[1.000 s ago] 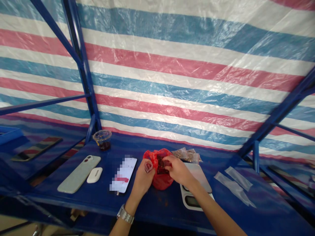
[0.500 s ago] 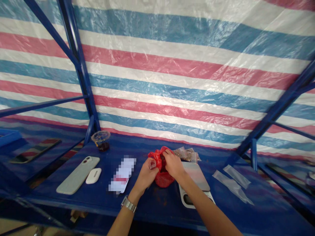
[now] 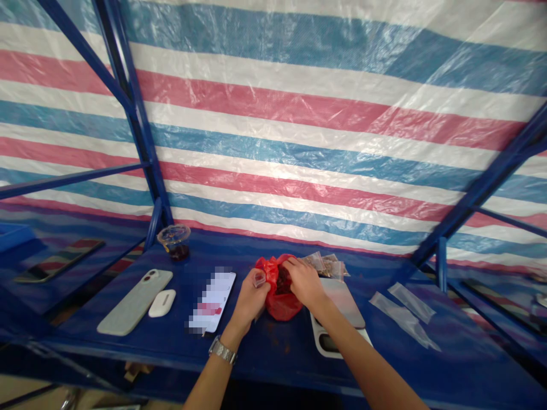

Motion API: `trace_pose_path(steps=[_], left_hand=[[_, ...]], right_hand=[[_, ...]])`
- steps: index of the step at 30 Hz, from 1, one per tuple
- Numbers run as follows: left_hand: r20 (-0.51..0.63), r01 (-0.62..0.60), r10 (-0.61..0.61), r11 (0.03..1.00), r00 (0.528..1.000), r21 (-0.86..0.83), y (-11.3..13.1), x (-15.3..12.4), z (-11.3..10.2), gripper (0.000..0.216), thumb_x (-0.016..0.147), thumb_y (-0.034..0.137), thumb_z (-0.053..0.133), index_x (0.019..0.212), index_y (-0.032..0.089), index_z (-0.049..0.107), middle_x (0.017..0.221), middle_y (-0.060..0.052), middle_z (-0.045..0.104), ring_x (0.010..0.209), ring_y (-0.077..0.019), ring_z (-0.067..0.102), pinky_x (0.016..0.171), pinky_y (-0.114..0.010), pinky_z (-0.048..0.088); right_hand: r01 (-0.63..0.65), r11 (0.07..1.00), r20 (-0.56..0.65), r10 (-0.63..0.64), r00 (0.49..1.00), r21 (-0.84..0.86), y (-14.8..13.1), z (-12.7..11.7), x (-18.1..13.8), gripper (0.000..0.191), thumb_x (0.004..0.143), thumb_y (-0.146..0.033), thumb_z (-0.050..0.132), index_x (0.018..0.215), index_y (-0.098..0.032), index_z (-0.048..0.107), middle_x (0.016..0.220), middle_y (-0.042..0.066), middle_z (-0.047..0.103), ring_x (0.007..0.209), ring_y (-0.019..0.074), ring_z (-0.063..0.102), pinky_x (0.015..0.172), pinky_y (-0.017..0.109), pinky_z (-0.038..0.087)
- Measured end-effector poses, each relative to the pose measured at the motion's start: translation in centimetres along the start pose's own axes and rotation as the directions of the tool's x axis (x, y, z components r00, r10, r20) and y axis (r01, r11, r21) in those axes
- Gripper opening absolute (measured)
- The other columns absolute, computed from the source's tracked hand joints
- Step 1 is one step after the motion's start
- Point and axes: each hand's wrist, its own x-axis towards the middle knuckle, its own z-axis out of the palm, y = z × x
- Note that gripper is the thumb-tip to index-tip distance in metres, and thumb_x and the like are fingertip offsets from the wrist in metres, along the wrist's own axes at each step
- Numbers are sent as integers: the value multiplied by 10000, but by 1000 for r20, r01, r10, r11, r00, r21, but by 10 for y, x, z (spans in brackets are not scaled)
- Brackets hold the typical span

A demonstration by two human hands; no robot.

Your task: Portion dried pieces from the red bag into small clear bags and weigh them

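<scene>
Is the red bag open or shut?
Open. The top of the red plastic bag gapes, dark pieces show inside it, and the right hand is at the opening.

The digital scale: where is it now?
In the head view, the digital scale sits just right of the red plastic bag, below the right hand, with clear plastic sleeves further right.

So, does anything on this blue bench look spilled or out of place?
Possibly: small reddish-brown specks mark the blue bench below the red bag. They could be spilled bits or rust; the picture can't settle which. Nothing else stands out.
</scene>
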Motion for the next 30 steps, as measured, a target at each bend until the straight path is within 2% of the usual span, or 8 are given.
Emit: trace_pose_path(steps=[3, 6, 11, 16, 20, 25, 27, 30], left_hand=[[-15, 4, -4, 1000, 1000, -4, 3, -1, 1, 183, 685, 192, 606, 867, 184, 620, 826, -17, 701, 809, -176, 655, 786, -282, 493], [-22, 5, -5, 1000, 1000, -12, 4, 0, 2, 185, 680, 202, 608, 864, 185, 617, 828, -21, 704, 806, -179, 659, 789, -286, 501], [-18, -11, 11, 1000, 1000, 4, 2, 0, 2, 184, 696, 199, 593, 878, 186, 614, 839, -12, 687, 802, -167, 647, 789, -274, 496], [-20, -42, 44, 998, 999, 54, -4, 2, -1, 163, 701, 181, 571, 861, 191, 599, 810, -4, 663, 778, -164, 622, 767, -276, 481], [-22, -108, 112, 988, 993, 114, -9, 2, -6, 154, 704, 157, 593, 850, 205, 582, 783, 21, 622, 761, -162, 597, 768, -284, 467], [22, -267, 278, 892, 960, 364, -10, -7, -10, 27, 852, 207, 585, 876, 218, 576, 831, 2, 596, 779, -182, 580, 776, -320, 468], [14, -282, 306, 857, 952, 432, -8, -12, -8, 26, 875, 223, 607, 898, 220, 595, 898, -24, 606, 831, -204, 594, 809, -346, 480], [-18, -273, 315, 849, 949, 452, -1, -19, -3, 69, 876, 234, 652, 944, 229, 643, 992, -55, 592, 939, -243, 615, 879, -384, 501]], right_hand=[[28, 998, 11, -29, 1000, 47, 2, 1, 1, 515, 751, 38, 549, 1194, -195, 673, 1221, 85, 704, 1159, 258, 598, 961, 347, 451], [80, 995, 10, -80, 997, 54, 2, 2, 0, 422, 757, 21, 571, 1102, -191, 689, 1123, 82, 726, 1129, 261, 601, 961, 347, 445], [83, 992, -32, -80, 996, 97, 2, 7, -5, 346, 788, -6, 602, 1067, -184, 700, 1110, 87, 735, 1135, 267, 609, 993, 364, 438], [15, 953, -73, 8, 997, 303, 7, 19, -6, 299, 819, -59, 656, 1056, -223, 736, 1095, 58, 768, 1100, 255, 658, 999, 369, 461], [-21, 847, -91, 82, 993, 530, 12, 26, -9, 296, 816, -99, 669, 1065, -234, 754, 1105, 46, 785, 1062, 253, 697, 1004, 392, 485], [60, 704, -177, 95, 980, 708, 10, 5, -20, 263, 841, -145, 636, 1065, -228, 744, 1129, 56, 774, 1086, 254, 688, 1041, 426, 474], [112, 687, -219, 70, 973, 718, 2, -11, -25, 235, 861, -159, 629, 1052, -236, 742, 1151, 55, 765, 1109, 252, 674, 1052, 425, 466], [162, 719, -232, 0, 973, 676, -15, -33, -32, 249, 869, -129, 629, 1058, -252, 736, 1117, 41, 758, 1087, 237, 669, 1047, 411, 471]])
